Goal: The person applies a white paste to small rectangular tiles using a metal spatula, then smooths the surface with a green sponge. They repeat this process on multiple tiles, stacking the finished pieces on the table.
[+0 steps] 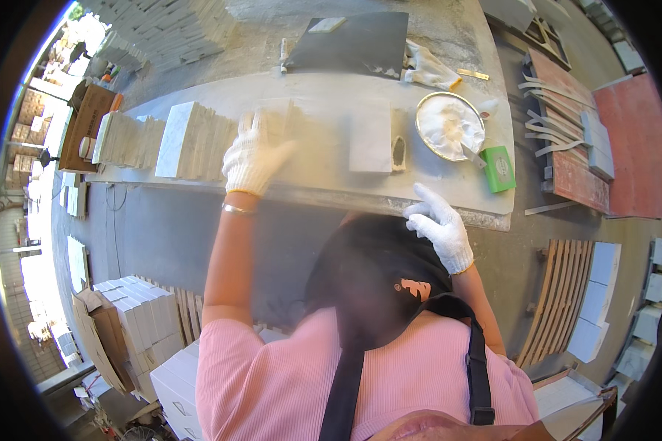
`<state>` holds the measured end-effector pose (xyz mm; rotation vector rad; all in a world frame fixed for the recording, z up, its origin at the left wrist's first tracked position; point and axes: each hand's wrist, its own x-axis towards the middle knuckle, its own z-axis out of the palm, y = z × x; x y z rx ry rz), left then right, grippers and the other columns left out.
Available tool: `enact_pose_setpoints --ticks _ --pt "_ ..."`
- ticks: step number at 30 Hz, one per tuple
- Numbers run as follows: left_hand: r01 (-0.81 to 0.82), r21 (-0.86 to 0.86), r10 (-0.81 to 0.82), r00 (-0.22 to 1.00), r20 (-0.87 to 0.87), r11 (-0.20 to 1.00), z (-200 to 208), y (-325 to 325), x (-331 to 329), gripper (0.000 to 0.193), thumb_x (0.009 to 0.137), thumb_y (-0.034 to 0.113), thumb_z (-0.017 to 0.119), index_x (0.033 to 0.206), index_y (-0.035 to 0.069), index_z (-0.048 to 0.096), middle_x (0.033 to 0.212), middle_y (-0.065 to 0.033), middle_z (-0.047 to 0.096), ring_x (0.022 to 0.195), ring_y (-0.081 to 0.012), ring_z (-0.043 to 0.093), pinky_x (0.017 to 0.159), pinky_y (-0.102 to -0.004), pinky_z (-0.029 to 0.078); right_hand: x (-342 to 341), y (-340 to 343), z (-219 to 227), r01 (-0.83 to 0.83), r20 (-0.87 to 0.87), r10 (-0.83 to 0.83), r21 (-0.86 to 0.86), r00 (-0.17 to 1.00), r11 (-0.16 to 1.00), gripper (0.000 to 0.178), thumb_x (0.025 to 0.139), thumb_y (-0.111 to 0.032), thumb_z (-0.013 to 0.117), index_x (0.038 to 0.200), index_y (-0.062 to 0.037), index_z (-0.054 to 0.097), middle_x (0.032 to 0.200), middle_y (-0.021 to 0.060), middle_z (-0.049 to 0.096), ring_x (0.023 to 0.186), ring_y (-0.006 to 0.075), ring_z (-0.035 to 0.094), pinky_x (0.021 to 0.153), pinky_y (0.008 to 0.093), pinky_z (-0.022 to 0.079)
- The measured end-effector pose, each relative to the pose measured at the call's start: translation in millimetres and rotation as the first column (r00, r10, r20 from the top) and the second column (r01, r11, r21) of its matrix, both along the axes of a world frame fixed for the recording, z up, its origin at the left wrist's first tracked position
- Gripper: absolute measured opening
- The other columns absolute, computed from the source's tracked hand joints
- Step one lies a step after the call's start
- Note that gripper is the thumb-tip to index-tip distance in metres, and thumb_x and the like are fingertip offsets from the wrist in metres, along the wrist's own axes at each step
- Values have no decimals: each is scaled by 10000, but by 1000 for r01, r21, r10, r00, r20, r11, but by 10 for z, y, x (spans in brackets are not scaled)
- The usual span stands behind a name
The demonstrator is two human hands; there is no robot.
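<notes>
My left hand (254,160), in a white knit glove, is at the right part of a row of thin pale tiles (178,140) standing on edge. Its fingers reach up against the tiles and the thumb is spread to the right; a smear blurs the tiles there. My right hand (443,229), gloved too, hovers by the table's front edge, index finger stretched and the others loosely bent, with nothing seen in it. A white tile (371,136) lies flat between the hands, a narrow dark-faced block (399,153) beside it. Beyond my right hand sits a round tub of white paste (441,121).
A putty knife (474,156) leans in the tub beside a green box (499,170). Behind are a crumpled glove (430,67) and a dark slab (349,45). Past the table (316,192) stand a strip-laden bench (566,125) and a slatted pallet (557,301) at right, stacked boxes (143,316) at left.
</notes>
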<state>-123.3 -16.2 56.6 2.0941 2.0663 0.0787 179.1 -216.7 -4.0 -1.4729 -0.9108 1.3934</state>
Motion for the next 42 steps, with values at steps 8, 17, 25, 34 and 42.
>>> enact_pose_setpoints --ticks 8,17,25,34,42 --pt "204 522 -321 936 144 828 -243 -128 203 728 875 482 769 1477 117 583 1572 -189 505 1367 -415 551 1090 -503 488 2 80 -104 14 -68 -15 -18 998 1000 645 950 -38 692 1555 -4 470 1130 120 726 895 143 675 742 273 532" --pt "650 345 -686 728 -25 677 -881 -62 1215 640 963 454 637 1515 153 515 1592 -164 466 1423 -418 465 1133 -586 418 4 173 -139 1 -50 0 16 999 1000 653 968 -63 687 1571 -6 443 1134 111 721 879 137 666 737 265 528" --pt "658 351 -700 714 -10 667 -936 240 1339 656 994 517 577 1537 157 498 1616 -145 434 1515 -405 352 1187 -681 271 29 94 -146 34 -83 -36 -23 996 999 653 964 -79 675 1572 -9 445 1146 120 727 894 141 672 750 265 535" --pt "716 317 -781 537 320 622 -734 -876 716 562 861 291 782 1372 99 648 1467 -170 580 1416 -381 475 1142 -577 395 -19 244 -157 -7 -40 7 3 999 1000 629 978 -83 668 1563 3 454 1137 107 724 907 135 665 748 278 530" --pt "118 132 -176 602 779 984 -837 -962 502 502 978 135 685 1460 20 601 1270 -143 714 1067 -206 669 994 -353 539 -167 459 -224 -71 -21 71 17 997 997 656 973 -73 664 1583 -13 430 1084 92 722 868 123 655 693 264 525"
